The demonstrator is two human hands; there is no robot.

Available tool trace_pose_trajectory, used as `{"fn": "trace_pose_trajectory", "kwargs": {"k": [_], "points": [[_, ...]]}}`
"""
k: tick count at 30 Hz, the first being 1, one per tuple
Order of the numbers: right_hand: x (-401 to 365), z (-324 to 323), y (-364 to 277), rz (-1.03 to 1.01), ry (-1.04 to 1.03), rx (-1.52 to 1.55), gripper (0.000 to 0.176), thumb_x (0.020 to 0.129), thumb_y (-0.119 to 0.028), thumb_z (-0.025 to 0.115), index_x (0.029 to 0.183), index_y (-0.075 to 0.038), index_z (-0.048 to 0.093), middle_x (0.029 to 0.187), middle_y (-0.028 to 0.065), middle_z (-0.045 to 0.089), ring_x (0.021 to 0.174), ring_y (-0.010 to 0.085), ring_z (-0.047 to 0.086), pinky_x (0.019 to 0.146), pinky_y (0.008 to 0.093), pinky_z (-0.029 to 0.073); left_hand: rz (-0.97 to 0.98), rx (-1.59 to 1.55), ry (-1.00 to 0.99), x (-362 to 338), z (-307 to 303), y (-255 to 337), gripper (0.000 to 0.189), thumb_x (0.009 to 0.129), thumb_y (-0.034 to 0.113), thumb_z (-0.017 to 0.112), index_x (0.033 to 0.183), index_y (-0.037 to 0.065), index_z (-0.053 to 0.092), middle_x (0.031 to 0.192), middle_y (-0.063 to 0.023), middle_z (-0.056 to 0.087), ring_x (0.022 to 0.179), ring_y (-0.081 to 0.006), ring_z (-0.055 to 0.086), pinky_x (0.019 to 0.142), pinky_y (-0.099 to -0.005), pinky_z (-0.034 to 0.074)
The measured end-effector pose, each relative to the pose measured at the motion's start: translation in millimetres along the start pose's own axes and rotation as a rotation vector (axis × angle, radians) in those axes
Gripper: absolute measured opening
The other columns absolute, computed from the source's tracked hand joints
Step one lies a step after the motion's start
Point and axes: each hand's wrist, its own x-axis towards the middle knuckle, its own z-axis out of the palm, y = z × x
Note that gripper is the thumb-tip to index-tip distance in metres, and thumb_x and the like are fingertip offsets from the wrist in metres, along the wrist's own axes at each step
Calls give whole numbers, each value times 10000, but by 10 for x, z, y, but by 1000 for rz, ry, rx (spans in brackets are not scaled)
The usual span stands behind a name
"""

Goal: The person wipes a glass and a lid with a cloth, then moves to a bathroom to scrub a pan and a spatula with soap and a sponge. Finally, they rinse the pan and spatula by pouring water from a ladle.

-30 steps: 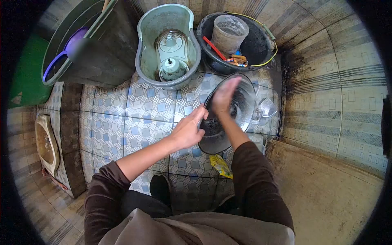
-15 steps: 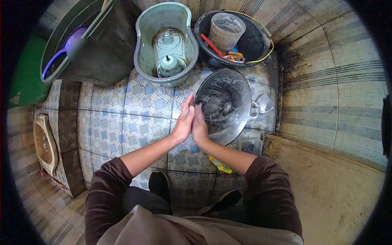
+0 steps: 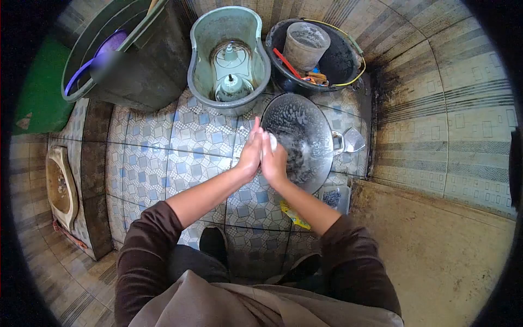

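Note:
My left hand (image 3: 251, 153) and my right hand (image 3: 274, 162) are pressed palm to palm, fingers stretched out and pointing forward. White foam (image 3: 273, 141) shows on the right fingers. Whatever lies between the palms, if anything, is hidden. Just below and to the right of them, a large dark wok (image 3: 318, 128) rests on the tiled floor, streaked with suds inside. Its metal handle (image 3: 338, 143) points right, beside a small shiny metal piece (image 3: 354, 140).
At the back stand a tall grey bin (image 3: 147, 76) with a purple dipper (image 3: 113, 43), a pale green tub (image 3: 199, 76), and a black bucket (image 3: 344, 60) holding a grey pot (image 3: 308, 52). Nearer are a clear plastic container (image 3: 342, 199), a yellow packet (image 3: 296, 216) and a raised ledge (image 3: 430, 245).
My hands stay together but have shifted against each other, the right one turning slightly. White foam now shows on the right fingers. The whole view has shifted a little.

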Motion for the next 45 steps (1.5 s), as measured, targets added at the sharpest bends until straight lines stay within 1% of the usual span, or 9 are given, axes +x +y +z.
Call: {"fn": "trace_pose_trajectory", "kwargs": {"k": [5, 8, 13, 17, 22, 28, 35, 39, 45], "points": [[-280, -176, 997, -471, -154, -452, 363, 818, -285, 404, 1107, -66, 377, 1118, 206, 378, 986, 345, 389, 781, 430, 331, -15, -200, 108, 27, -40, 3, 490, 777, -49, 311, 1236, 122, 323, 1190, -102, 387, 987, -162, 439, 848, -232, 343], [-24, -812, 930, -124, -682, -1090, 529, 793, -287, 430, 1259, -131, 235, 1291, 161, 201, 1176, 328, 224, 943, 459, 182, 43, -80, 78, 53, -86, 28, 510, 745, -93, 301, 1210, 106, 363, 1168, -111, 411, 989, -167, 442, 851, -238, 343], [377, -689, 1710, -310, -68, -1147, 572, 805, -290, 402, 1279, -89, 152, 1319, 173, 111, 1220, 323, 123, 946, 498, 138, -56, 55, 69, 31, -16, 162, 541, 695, -138, 317, 1179, 88, 401, 1133, -116, 441, 995, -158, 440, 857, -233, 332], [-125, 80, 1523, -415, -448, -424, 585, 800, -284, 396, 1280, -74, 134, 1319, 173, 104, 1232, 300, 85, 956, 481, 124, 25, 115, 143, 210, -223, 28, 555, 613, -185, 318, 1085, 56, 484, 1088, -118, 474, 976, -164, 456, 835, -222, 341], [-12, -943, 874, -416, -801, -1112, 560, 778, -300, 424, 1258, -96, 218, 1288, 197, 192, 1207, 331, 161, 943, 495, 167, 39, 94, 237, 111, -193, 257, 580, 557, -199, 289, 1054, 12, 501, 1092, -132, 480, 1008, -194, 448, 888, -234, 284], [1112, -177, 1084, -316, 609, -716, 581, 794, -230, 422, 1277, -60, 146, 1325, 210, 15, 1232, 326, 36, 963, 483, 72, 153, 524, 34, 86, -230, 142, 630, 578, -183, 309, 1169, 16, 402, 1149, -141, 442, 1051, -182, 423, 868, -214, 307], [65, 117, 850, -472, -274, -235, 539, 798, -222, 406, 1268, -60, 197, 1313, 193, 127, 1216, 311, 155, 981, 389, 152, 210, 323, 155, 151, -168, 157, 562, 621, -169, 325, 1157, -19, 398, 1137, -150, 447, 1047, -171, 420, 887, -229, 296], [618, -696, 1276, -456, 133, -1105, 542, 740, -170, 477, 1233, -68, 277, 1260, 221, 243, 1174, 360, 219, 946, 469, 174, 218, 319, 106, 151, -196, 164, 551, 599, -163, 325, 1129, -44, 420, 1121, -156, 465, 1049, -182, 425, 901, -228, 273], [1008, 155, 627, -553, 377, -209, 613, 758, -96, 453, 1262, 2, 118, 1312, 239, 4, 1220, 367, 30, 988, 426, 60, 412, 713, 6, 176, -142, 122, 605, 537, -170, 303, 1112, -38, 438, 1127, -173, 461, 1093, -217, 400, 926, -247, 254]]}}
